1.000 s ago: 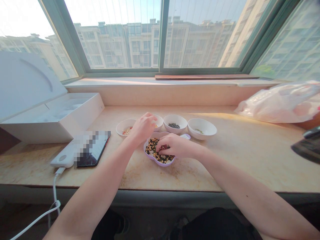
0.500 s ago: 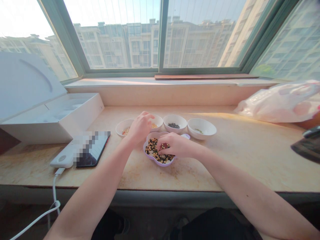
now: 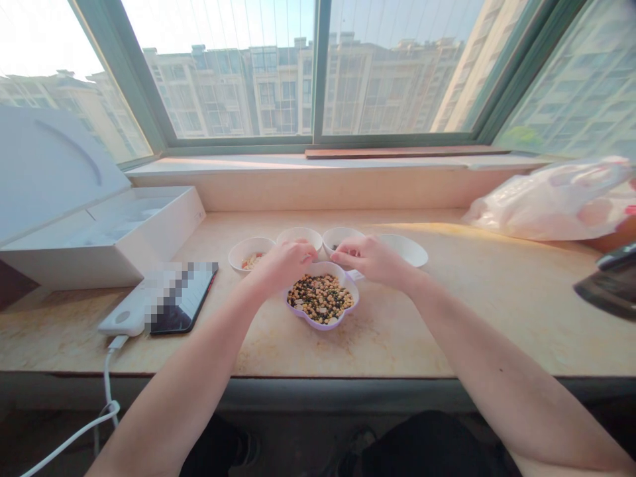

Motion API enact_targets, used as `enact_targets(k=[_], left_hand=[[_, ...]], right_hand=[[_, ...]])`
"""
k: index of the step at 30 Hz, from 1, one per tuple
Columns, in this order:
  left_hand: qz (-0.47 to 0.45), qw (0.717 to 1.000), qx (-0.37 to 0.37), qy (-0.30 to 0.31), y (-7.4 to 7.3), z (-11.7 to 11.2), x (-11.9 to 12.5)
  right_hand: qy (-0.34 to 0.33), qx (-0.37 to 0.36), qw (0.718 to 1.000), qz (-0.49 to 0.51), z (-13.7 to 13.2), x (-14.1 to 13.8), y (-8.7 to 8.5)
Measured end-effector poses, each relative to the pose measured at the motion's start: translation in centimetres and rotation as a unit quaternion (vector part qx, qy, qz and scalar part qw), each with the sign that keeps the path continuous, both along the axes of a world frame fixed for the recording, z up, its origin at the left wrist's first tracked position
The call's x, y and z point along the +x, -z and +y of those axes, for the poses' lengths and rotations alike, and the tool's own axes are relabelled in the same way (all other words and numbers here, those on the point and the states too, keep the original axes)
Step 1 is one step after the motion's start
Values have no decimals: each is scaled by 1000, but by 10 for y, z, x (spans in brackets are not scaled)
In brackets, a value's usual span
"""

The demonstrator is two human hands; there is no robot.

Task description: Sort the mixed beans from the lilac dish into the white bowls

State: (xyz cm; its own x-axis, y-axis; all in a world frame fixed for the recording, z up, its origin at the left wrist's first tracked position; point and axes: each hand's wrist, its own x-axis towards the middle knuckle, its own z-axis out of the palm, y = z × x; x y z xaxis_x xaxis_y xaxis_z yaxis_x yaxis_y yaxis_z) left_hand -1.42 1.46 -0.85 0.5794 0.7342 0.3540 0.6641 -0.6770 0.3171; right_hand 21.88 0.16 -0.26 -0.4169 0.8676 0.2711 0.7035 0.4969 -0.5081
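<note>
A purple-rimmed, scalloped bowl (image 3: 322, 297) with a handle holds a mix of black and yellow beans and some pale pieces. Above its far left edge is my left hand (image 3: 291, 260), fingers pinched together in front of the second small white bowl (image 3: 299, 235). My right hand (image 3: 370, 257) has its fingertips closed at the near edge of the third white bowl (image 3: 342, 233), where a few dark beans show. Whatever either pinch holds is hidden. The first white bowl (image 3: 247, 248) contains pale and reddish pieces. Partly behind my right hand stands the fourth white bowl (image 3: 410, 250).
On the left are an open white box (image 3: 149, 228), a phone (image 3: 181, 308) and a white power bank (image 3: 124, 318) with a cable (image 3: 106, 371). To the right lie a plastic bag (image 3: 551, 202) and a dark object (image 3: 606, 285). The counter (image 3: 447, 344) ends at its front edge.
My right hand has lifted out of the purple-rimmed bowl and moved away from me to the third white bowl. My left hand has shifted slightly right and nearer to me.
</note>
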Motion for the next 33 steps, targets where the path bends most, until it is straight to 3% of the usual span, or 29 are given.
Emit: enact_targets(k=[4,8,12,19,25,33], left_hand=[[36,997,-17,65,-6,-11,2],[90,981,-83,152,-5,-19,6],[128,966,-104,201,-1,-20,11],[157,960,-125,197,1,-18,17],[149,961,-155,172,3,-17,20],[73,974,-123,178,7,-17,17]], right_hand=[[169,59,984,-22,18,44,-11],[246,52,964,-91,33,76,-12],[263,2,953,-150,39,87,-8],[248,-119,944,-181,40,89,-4],[232,-117,954,-151,37,84,-4],[230,-76,962,-127,31,78,-2]])
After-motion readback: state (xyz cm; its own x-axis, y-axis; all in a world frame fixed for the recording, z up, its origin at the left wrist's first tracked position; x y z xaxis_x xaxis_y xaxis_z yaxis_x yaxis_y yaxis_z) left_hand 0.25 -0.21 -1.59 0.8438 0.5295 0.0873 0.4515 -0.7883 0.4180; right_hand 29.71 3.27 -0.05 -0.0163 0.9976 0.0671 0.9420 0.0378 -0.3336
